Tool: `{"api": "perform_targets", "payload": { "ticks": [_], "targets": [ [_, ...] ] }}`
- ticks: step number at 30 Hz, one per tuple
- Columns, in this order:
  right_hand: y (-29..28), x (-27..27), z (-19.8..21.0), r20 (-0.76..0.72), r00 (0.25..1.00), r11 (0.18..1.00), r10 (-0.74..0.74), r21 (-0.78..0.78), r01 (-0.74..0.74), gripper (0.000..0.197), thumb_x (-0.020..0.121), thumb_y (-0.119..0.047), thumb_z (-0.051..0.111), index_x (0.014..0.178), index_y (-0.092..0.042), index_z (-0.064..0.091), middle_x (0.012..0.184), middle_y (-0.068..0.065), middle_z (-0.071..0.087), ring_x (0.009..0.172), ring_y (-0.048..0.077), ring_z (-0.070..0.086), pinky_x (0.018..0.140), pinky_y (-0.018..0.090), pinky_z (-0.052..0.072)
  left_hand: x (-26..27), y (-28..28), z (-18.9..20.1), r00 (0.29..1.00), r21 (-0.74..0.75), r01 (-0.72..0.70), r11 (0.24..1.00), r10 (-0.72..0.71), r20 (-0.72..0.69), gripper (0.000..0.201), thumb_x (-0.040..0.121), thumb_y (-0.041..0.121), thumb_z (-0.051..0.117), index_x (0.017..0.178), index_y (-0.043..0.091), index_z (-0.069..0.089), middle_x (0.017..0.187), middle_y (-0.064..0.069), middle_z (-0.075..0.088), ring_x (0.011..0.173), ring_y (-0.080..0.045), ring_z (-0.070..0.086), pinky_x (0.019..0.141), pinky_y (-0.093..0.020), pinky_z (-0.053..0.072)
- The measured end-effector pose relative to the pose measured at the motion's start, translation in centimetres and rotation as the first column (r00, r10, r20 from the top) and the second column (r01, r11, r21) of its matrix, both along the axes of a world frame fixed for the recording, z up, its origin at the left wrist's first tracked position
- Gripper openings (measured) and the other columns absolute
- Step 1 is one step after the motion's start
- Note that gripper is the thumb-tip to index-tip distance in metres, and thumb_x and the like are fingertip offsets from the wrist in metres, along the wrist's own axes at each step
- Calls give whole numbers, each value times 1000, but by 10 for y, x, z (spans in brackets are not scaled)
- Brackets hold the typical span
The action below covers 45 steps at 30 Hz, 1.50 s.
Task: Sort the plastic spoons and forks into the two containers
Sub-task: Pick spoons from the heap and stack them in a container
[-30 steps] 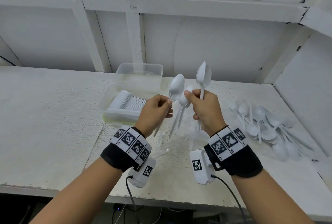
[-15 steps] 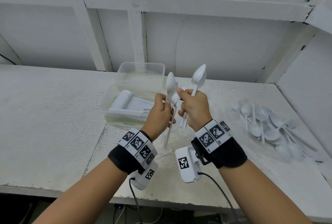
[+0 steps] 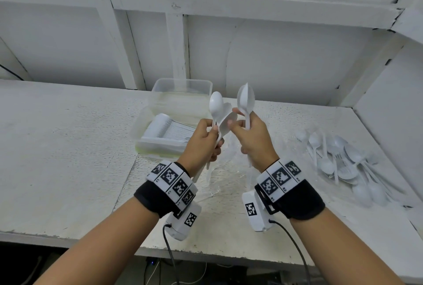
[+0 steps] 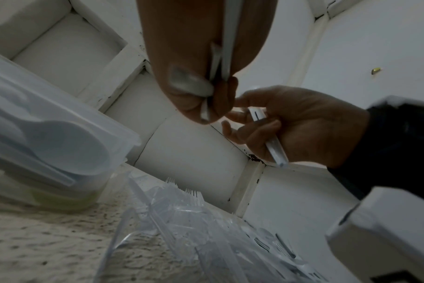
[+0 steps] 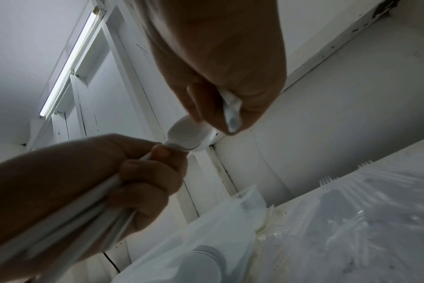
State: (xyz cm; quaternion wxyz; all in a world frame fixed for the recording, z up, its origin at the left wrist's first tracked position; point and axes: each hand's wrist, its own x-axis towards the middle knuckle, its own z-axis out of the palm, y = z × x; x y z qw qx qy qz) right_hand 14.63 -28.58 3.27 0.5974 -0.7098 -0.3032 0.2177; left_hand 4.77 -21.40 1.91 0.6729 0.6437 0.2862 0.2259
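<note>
Both hands up over the table [image 3: 68, 147], just in front of the near container [image 3: 146, 145], which already holds a nested row of spoons. Left hand [image 3: 201, 145] fingers curled tight on a bundle of spoons [image 3: 218, 111], bowls up; right hand [image 3: 254, 140] clamped on its own spoon stack [image 3: 246, 99], forefinger and thumb touching the left bundle's bowl. Looks like merging stacks: align the bowls same way, slide them in by the handles, and don't loosen the left grip. Loose spoon pile [image 3: 343, 165] lies well right of that container, forks bag [image 4: 182, 220] just in front of it
</note>
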Motion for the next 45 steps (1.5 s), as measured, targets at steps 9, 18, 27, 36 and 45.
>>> {"api": "perform_targets", "payload": {
  "ticks": [9,18,27,36,45],
  "targets": [
    [1,13,-5,94,992,996,-79,44,75,19,88,-22,63,103,-24,53,85,-9,56,70,7,49,57,20,39,-3,-2,5,995,47,96,994,-94,-33,13,102,24,35,95,17,44,59,1,51,37,-10,40,40,-20,29],
    [-2,21,-5,35,999,1000,9,7,-9,18,91,-17,58,73,-18,56,59,-3,47,47,6,42,41,14,36,-6,-1,4,993,-12,111,994,-111,-49,16,102,23,35,95,15,47,72,-4,60,47,-13,49,42,-22,38],
    [-6,22,4,69,997,999,43,17,-44,23,91,-18,58,69,-18,51,59,-3,44,47,9,40,43,17,39,-5,13,-1,983,162,-23,987,52,-175,36,102,32,27,104,14,58,65,2,40,57,-11,37,55,-23,33],
    [-2,21,5,161,987,1000,27,10,-29,11,92,-19,57,94,-8,58,66,0,50,50,11,44,42,14,38,-12,8,6,984,-205,154,967,-168,-56,22,101,19,38,108,4,53,83,-9,63,53,-17,62,51,-28,53],
    [1,23,-5,134,988,996,74,-57,-67,24,92,-23,58,114,-16,59,80,-5,57,51,2,48,46,17,40,-15,9,5,933,-181,328,927,-348,-90,27,102,26,33,103,10,55,69,0,54,41,-8,39,40,-18,34]
  ]
}}
